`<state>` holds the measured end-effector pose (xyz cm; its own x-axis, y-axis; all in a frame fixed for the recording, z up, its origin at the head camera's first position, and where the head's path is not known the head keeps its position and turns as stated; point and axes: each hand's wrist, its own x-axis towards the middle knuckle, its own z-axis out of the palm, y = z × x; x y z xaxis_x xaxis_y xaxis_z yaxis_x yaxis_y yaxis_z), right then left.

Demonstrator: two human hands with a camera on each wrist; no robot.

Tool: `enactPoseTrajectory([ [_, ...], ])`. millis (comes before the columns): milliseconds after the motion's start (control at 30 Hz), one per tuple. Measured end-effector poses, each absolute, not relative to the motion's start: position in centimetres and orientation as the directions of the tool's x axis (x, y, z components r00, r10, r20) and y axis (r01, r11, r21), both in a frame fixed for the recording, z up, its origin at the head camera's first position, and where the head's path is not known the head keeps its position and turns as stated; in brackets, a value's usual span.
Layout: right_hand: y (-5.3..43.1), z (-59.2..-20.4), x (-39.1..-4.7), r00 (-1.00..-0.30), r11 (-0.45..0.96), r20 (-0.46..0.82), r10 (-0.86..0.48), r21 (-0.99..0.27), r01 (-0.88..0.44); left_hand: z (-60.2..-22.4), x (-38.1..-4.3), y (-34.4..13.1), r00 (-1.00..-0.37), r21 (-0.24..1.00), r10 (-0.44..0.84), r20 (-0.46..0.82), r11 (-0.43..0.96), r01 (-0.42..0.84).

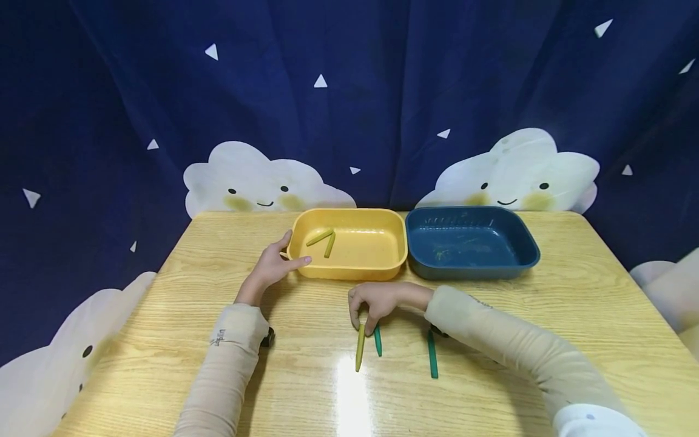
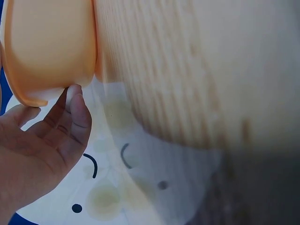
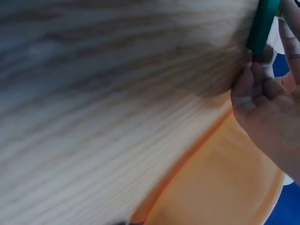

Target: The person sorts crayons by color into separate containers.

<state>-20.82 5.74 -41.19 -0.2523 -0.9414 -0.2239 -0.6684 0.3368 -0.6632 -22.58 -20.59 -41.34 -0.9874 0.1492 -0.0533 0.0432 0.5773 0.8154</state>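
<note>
My left hand grips the left end of the yellow tub, its thumb lying over the rim and the other fingers outside, under the lip. Two yellow crayons lie at the left inside that tub. In front of it, my right hand reaches down with bent fingers, pinching the far end of another yellow crayon between thumb and finger. Right beside the thumb lies a green crayon, seen large at the fingertips in the right wrist view. A second green crayon lies below the right forearm.
A dark blue tub stands against the yellow one on its right. Both rest on a light wooden table, near its far edge. Behind hangs a dark blue curtain printed with clouds and white triangles.
</note>
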Motion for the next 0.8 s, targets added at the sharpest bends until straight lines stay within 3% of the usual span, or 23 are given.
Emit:
enactPoseTrajectory([
  [367,6.2,-40.1,-21.4,-0.193,0.274,-0.203,-0.960,-0.818,-0.505,-41.3,-22.7,-20.5,-0.986,0.836,0.165,-0.039,0.546,0.058],
  [633,6.4,-39.6,-21.7,-0.169,0.221,-0.156,-0.973,-0.843,-0.491,-41.3,-22.5,-20.5,-0.988,0.828,0.148,-0.050,0.559,0.042],
  [800,6.3,-39.0,-21.8,-0.202,0.212,-0.126,-0.971,-0.846,-0.490,-41.4,-22.5,-20.5,-0.988,0.832,0.147,-0.049,0.554,0.041],
])
